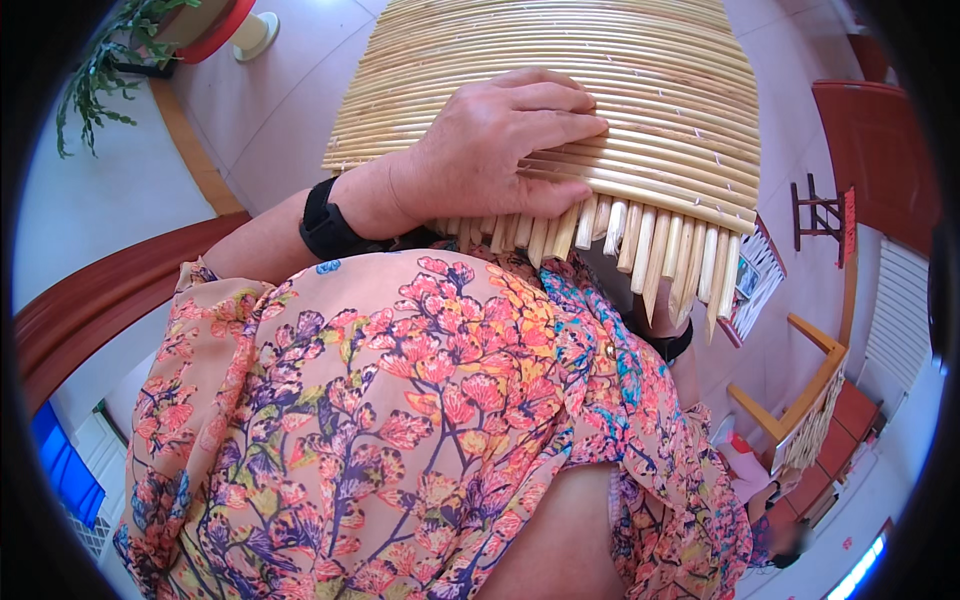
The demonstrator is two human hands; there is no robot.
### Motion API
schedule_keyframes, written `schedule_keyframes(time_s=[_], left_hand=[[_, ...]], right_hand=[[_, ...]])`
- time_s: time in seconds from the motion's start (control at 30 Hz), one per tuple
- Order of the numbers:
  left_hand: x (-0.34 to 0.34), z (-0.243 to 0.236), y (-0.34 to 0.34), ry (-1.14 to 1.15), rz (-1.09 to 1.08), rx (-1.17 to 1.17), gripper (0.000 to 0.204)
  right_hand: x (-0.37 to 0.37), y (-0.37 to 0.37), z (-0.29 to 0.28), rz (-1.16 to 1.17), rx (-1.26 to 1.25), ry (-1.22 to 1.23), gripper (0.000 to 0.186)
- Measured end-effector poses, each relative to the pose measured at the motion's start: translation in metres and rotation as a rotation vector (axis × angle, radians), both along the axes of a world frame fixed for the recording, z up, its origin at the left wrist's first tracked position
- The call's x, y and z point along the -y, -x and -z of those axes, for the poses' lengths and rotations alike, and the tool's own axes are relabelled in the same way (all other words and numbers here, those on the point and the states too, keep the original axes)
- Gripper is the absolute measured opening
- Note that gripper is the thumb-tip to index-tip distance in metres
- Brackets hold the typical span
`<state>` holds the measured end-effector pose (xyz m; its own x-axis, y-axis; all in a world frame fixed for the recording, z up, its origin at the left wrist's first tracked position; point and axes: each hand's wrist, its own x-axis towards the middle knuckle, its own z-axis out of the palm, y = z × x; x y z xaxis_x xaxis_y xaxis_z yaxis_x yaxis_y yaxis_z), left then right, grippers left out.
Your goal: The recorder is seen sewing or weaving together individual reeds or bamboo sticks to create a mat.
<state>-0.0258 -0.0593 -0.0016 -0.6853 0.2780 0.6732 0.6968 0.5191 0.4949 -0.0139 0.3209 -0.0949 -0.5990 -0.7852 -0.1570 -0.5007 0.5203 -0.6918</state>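
Note:
A mat of pale yellow stalks (660, 110), laid side by side with small white stitches, stretches away from my body. My left hand (500, 140) rests flat on it near its close edge. The fingers are spread and point right, and the thumb lies along that edge. Below the edge a row of cut stalk ends (655, 250) sticks out toward me, uneven in length and some slanted to points. Behind these ends shows only a little of my right hand (667, 312), with a black band at the wrist. Its fingers are hidden by the stalks.
At right are a wooden frame (815, 390) with pale strands, a dark folding rack (820, 215) and a red panel (880, 150). Another person (770, 520) is at lower right. A potted plant (105, 75) hangs at upper left, above a curved red wooden edge (110, 310).

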Motion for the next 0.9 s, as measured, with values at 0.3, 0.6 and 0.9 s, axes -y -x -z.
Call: schedule_keyframes(time_s=[0.3, 0.6, 0.9], left_hand=[[0.0, -0.012, 0.001, 0.078, -0.008, -0.006, 0.048], [-0.004, -0.02, -0.004, 0.179, -0.042, -0.023, 0.046], [-0.004, -0.016, -0.004, 0.134, -0.057, -0.065, 0.046]], right_hand=[[0.017, -0.006, -0.023, 0.121, 0.09, -0.012, 0.074], [0.028, -0.013, -0.038, 0.215, 0.153, -0.021, 0.067], [0.038, -0.016, -0.051, 0.288, 0.208, -0.024, 0.061]])
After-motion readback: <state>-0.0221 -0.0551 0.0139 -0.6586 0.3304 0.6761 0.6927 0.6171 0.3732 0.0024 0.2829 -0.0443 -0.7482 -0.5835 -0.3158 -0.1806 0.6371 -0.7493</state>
